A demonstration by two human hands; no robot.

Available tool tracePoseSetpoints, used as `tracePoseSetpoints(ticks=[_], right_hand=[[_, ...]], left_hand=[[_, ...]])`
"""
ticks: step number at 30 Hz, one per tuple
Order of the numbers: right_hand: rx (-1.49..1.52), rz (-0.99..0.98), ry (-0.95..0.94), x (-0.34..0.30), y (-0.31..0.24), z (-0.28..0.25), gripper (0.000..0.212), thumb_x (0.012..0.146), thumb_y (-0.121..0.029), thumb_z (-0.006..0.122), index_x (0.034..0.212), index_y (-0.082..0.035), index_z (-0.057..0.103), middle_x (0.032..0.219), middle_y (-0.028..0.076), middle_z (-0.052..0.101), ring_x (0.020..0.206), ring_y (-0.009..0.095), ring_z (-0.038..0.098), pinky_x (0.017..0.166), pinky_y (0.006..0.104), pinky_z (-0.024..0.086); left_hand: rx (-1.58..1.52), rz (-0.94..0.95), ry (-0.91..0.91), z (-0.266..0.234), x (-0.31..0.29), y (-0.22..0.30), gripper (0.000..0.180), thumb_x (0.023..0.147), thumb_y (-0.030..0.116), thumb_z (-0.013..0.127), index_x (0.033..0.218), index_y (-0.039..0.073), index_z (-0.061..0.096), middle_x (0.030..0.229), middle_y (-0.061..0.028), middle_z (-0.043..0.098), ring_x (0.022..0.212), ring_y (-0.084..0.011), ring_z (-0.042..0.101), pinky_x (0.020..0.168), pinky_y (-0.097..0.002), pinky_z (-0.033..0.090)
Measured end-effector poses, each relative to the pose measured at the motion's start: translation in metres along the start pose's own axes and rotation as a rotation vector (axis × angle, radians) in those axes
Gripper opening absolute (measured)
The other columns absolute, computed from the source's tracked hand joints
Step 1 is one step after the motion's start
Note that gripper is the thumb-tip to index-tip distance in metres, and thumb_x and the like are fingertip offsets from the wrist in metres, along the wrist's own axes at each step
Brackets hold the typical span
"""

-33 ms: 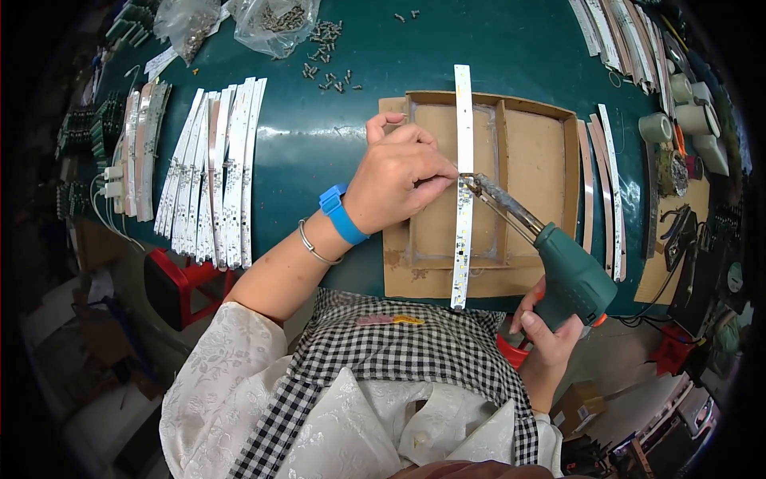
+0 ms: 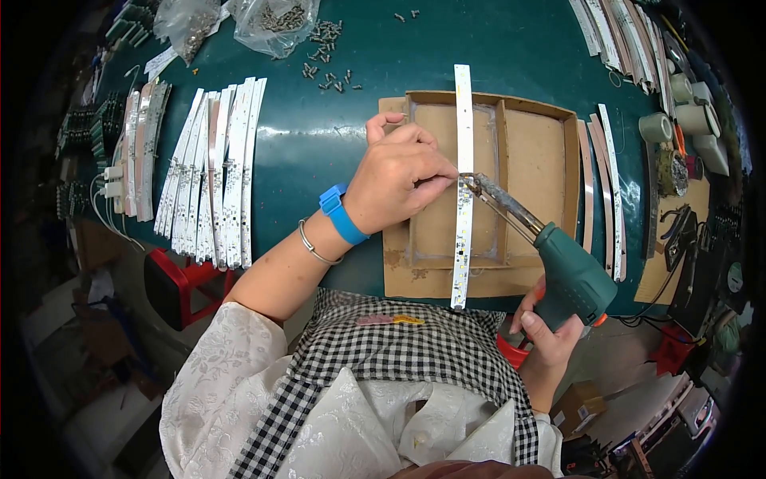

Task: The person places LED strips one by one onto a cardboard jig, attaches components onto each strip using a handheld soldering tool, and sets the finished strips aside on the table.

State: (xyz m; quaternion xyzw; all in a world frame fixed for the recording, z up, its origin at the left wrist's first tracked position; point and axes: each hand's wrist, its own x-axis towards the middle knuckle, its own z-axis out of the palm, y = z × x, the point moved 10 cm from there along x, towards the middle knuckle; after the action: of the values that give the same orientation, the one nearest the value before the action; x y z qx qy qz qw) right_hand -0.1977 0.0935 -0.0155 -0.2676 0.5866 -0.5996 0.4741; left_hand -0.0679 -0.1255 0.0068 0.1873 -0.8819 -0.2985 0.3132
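Note:
A narrow white LED circuit strip (image 2: 463,231) lies lengthwise across a shallow cardboard tray (image 2: 539,263). My right hand (image 2: 549,327) is wrapped round the handle of a green soldering gun (image 2: 576,275), its metal tip reaching up and left to the strip's middle. On the strip's left side, my left hand (image 2: 403,172) pinches thumb and forefinger together right by that tip. Whatever sits in the pinch is too small to make out.
Left on the green table (image 2: 311,144) lies a fanned pile of LED strips (image 2: 211,176). Small metal parts (image 2: 323,40) are scattered near a clear plastic bag (image 2: 275,24). More strips (image 2: 610,195) lie right of the tray, with solder rolls (image 2: 694,120) beyond. A red stool (image 2: 187,291) stands below.

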Motion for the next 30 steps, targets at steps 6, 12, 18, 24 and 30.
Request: tracePoseSetpoints(ticks=[6, 12, 18, 24, 30], right_hand=[[0.007, -0.052, 0.026, 0.001, -0.008, 0.002, 0.050, 0.077, 0.008, 0.065, 0.123, 0.009, 0.044, 0.095, 0.016, 0.057, 0.067, 0.016, 0.058, 0.055, 0.0277, 0.053], [-0.070, -0.013, -0.041, 0.003, -0.006, 0.005, 0.050, 0.076, 0.009, 0.064, 0.123, 0.008, 0.045, 0.081, 0.012, 0.060, 0.063, 0.014, 0.058, 0.057, 0.0260, 0.051], [-0.076, -0.036, 0.036, 0.002, -0.005, 0.002, 0.055, 0.076, 0.004, 0.065, 0.125, 0.009, 0.042, 0.080, 0.013, 0.057, 0.060, 0.016, 0.057, 0.051, 0.0262, 0.050], [0.050, -0.085, 0.101, 0.005, -0.017, -0.007, 0.066, 0.073, -0.007, 0.072, 0.124, 0.013, 0.037, 0.073, 0.014, 0.054, 0.046, 0.017, 0.051, 0.042, 0.0264, 0.046], [0.058, -0.155, 0.117, 0.003, -0.021, -0.015, 0.070, 0.074, -0.009, 0.071, 0.129, 0.013, 0.034, 0.066, 0.011, 0.052, 0.044, 0.017, 0.051, 0.042, 0.0267, 0.046]], left_hand=[[0.007, -0.009, 0.007, 0.001, 0.000, 0.000, 0.014, 0.068, 0.005, 0.076, 0.078, 0.014, 0.072, 0.069, 0.0042, 0.062, 0.079, -0.0123, 0.059, 0.095, -0.0415, 0.031], [0.014, -0.022, -0.004, 0.003, 0.000, -0.002, 0.014, 0.068, 0.006, 0.076, 0.078, 0.014, 0.071, 0.069, 0.0043, 0.061, 0.080, -0.0123, 0.059, 0.095, -0.0422, 0.031], [0.023, -0.019, 0.007, 0.006, 0.001, -0.001, 0.008, 0.069, 0.009, 0.074, 0.074, 0.014, 0.071, 0.065, 0.0038, 0.061, 0.081, -0.0126, 0.058, 0.096, -0.0450, 0.030], [0.017, -0.031, -0.009, 0.004, 0.000, -0.002, 0.013, 0.069, 0.006, 0.075, 0.078, 0.015, 0.072, 0.068, 0.0050, 0.061, 0.082, -0.0126, 0.059, 0.096, -0.0427, 0.031], [0.015, -0.041, -0.031, 0.003, 0.000, -0.004, 0.014, 0.069, 0.007, 0.076, 0.079, 0.015, 0.073, 0.070, 0.0041, 0.062, 0.083, -0.0135, 0.059, 0.097, -0.0427, 0.030]])
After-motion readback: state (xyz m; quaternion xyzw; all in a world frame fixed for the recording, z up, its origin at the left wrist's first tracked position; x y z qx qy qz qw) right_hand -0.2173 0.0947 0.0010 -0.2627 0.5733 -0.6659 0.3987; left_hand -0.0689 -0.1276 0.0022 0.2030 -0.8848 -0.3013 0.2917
